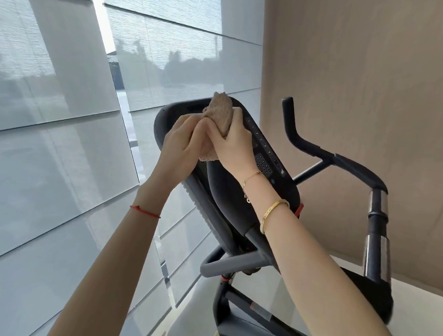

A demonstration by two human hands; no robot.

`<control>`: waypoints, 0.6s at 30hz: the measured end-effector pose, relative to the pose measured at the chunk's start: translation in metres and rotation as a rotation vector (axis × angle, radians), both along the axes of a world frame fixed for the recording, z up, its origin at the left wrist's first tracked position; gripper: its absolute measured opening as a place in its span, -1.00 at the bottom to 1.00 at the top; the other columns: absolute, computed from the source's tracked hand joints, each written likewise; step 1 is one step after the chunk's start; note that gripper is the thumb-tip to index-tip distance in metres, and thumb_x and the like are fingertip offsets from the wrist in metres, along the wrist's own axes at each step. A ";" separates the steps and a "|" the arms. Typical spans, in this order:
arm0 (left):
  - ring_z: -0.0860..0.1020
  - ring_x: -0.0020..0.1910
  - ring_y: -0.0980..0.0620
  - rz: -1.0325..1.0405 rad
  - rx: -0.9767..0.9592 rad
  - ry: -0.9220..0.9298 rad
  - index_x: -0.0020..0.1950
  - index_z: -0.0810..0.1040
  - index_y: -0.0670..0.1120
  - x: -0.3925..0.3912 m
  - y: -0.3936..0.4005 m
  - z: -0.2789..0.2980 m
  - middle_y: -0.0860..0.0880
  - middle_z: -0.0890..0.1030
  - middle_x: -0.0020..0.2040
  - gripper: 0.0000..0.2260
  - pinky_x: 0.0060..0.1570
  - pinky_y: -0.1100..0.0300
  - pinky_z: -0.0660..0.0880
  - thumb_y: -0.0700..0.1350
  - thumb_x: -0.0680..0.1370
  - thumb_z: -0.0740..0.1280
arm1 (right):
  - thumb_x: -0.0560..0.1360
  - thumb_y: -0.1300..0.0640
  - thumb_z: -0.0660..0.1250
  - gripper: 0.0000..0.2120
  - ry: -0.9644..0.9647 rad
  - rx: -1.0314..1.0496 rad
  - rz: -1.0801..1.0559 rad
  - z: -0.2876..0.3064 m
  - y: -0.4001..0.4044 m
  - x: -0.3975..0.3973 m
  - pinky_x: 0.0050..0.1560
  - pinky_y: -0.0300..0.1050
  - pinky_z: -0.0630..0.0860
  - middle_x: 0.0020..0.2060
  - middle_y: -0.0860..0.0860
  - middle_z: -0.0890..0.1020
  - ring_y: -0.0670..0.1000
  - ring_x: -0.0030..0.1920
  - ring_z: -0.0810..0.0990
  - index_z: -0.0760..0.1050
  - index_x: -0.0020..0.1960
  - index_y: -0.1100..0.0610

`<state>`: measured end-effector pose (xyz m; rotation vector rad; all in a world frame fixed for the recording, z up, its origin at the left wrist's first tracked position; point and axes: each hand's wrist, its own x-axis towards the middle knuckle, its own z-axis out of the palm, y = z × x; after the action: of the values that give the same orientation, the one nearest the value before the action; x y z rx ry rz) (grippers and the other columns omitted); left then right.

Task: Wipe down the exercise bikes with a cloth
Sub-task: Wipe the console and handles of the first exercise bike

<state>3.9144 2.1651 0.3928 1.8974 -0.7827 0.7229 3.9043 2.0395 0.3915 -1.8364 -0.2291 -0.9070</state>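
Note:
A black exercise bike stands before me, its console tilted toward me with rows of buttons on the right side. A tan terry cloth is bunched against the console's upper part. My right hand grips the cloth from the right, fingers curled round it. My left hand holds the cloth's lower left edge, fingers curled, touching my right hand. Most of the console screen is hidden behind both hands.
A black handlebar curves up to the right of the console, with a chrome-banded post below it. A grey bar sits under the console. Large windows with sheer blinds fill the left; a beige wall stands at right.

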 end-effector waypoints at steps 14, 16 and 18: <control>0.48 0.18 0.16 0.031 0.025 -0.059 0.42 0.39 0.03 -0.007 -0.013 -0.010 0.08 0.50 0.27 -0.64 0.25 0.15 0.45 -0.07 0.60 0.21 | 0.45 -0.27 0.36 -0.30 0.556 -0.215 0.149 -0.032 -0.021 -0.024 0.11 0.04 0.56 0.16 0.10 0.57 0.07 0.12 0.58 0.21 0.30 0.21; 0.49 0.14 0.16 0.045 0.037 -0.057 0.45 0.35 0.03 -0.005 -0.015 -0.015 0.08 0.46 0.31 -0.60 0.23 0.10 0.48 -0.07 0.60 0.21 | 0.45 -0.24 0.37 -0.28 0.614 -0.317 0.130 -0.045 -0.023 -0.034 0.20 0.08 0.51 0.22 0.13 0.53 0.11 0.19 0.55 0.19 0.32 0.23; 0.52 0.09 0.14 0.036 0.047 -0.054 0.47 0.31 0.02 -0.006 -0.017 -0.018 0.06 0.43 0.33 -0.57 0.18 0.05 0.52 -0.08 0.60 0.20 | 0.48 -0.17 0.38 -0.28 0.679 -0.402 0.128 -0.053 -0.025 -0.047 0.24 0.09 0.48 0.27 0.16 0.49 0.14 0.25 0.51 0.17 0.36 0.26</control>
<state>3.9084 2.1478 0.3751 1.9458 -0.8074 0.7869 3.8575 2.0142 0.3385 -2.3588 -0.0999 -0.1133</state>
